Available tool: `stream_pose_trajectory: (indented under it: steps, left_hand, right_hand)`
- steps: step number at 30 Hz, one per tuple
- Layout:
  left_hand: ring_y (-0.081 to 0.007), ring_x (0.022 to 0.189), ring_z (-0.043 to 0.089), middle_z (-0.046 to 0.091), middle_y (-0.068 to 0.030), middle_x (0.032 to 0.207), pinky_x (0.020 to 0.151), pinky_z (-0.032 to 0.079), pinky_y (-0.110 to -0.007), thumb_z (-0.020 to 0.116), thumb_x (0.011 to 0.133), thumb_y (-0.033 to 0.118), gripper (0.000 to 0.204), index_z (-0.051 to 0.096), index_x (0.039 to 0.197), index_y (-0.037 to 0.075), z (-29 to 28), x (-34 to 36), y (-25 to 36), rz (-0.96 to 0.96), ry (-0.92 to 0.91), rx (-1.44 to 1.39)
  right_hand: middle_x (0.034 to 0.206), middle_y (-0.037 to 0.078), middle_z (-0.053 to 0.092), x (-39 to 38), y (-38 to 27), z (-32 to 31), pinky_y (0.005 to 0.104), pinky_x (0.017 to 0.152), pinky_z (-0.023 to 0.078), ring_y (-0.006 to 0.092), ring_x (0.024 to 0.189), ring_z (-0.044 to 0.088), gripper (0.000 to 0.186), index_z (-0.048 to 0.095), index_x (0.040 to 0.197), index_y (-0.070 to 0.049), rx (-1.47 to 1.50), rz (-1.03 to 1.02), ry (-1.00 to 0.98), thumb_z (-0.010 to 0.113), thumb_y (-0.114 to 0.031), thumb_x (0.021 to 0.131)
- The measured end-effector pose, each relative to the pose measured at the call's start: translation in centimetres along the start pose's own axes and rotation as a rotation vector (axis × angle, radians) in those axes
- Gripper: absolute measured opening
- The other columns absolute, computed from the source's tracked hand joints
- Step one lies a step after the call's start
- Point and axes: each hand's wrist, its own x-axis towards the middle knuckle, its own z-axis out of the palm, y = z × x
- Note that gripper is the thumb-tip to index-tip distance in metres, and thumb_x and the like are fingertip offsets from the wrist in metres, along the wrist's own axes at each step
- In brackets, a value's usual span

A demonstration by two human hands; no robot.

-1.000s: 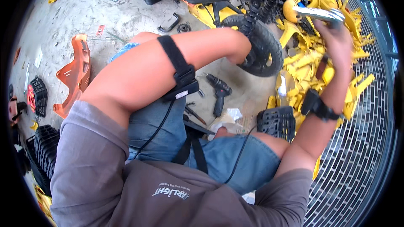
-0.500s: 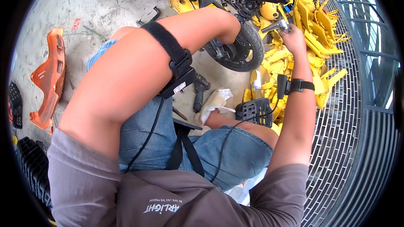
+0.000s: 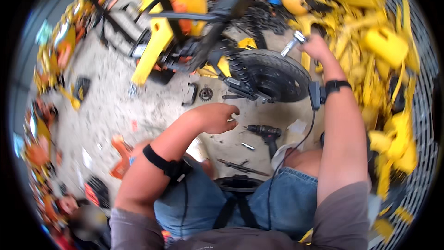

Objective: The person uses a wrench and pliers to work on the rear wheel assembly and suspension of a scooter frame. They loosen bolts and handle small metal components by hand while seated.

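My right hand grips a silver socket tool beside the top of the black wheel. My left hand hangs below the wheel's shock absorber, fingers loosely bent and apart, with nothing clearly in it. Just below it a black cordless drill lies on the floor, with a small metal socket and some long tools nearby. A round gear part and a black bracket lie behind my left hand. The picture is somewhat blurred by motion.
A dismantled scooter with yellow panels and black frame stands in front of me. Heaped yellow plastic parts crowd my right, beside a slatted edge. Orange panels and a band of mixed parts lie to my left.
The view has swung, showing more of the scooter and floor on the left. My left hand has come down and back from the wheel. My right hand still holds the silver tool.
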Motion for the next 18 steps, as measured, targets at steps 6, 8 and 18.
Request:
stream_pose_trajectory:
  steps: [6, 8, 18]
  left_hand:
    - [-0.0392, 0.109, 0.063, 0.067, -0.0233, 0.115, 0.093, 0.05, -0.043, 0.055, 0.091, 0.035, 0.043, 0.067, 0.114, 0.001, 3.5, 11.4, -6.3, -0.28, -0.343, 0.361]
    - [-0.0401, 0.115, 0.06, 0.064, -0.0264, 0.12, 0.097, 0.048, -0.044, 0.051, 0.09, 0.037, 0.048, 0.07, 0.108, -0.003, 7.1, 15.1, -9.9, -0.267, -0.345, 0.381]
    - [-0.0451, 0.131, 0.045, 0.049, -0.024, 0.142, 0.111, 0.036, -0.049, 0.057, 0.088, 0.021, 0.059, 0.044, 0.144, 0.007, 20.3, 20.7, -20.2, -0.406, 0.274, 0.123]
  right_hand:
    - [0.109, 0.022, 0.07, 1.3, 4.8, 0.6, 0.0385, 0.087, 0.052, 0.0342, 0.102, 0.068, 0.048, 0.07, 0.108, 0.003, 0.302, 0.241, 0.113, 0.078, -0.025, 0.07]
    - [0.096, 0.017, 0.069, 1.2, 6.4, 0.8, 0.0379, 0.077, 0.05, 0.029, 0.087, 0.065, 0.042, 0.069, 0.105, 0.003, 0.408, 0.345, 0.145, 0.077, -0.021, 0.072]
    - [0.072, 0.009, 0.061, -0.8, 19.3, 3.6, 0.0355, 0.049, 0.04, 0.0189, 0.053, 0.05, 0.031, 0.067, 0.098, 0.003, 0.737, 0.679, 0.545, 0.074, -0.018, 0.077]
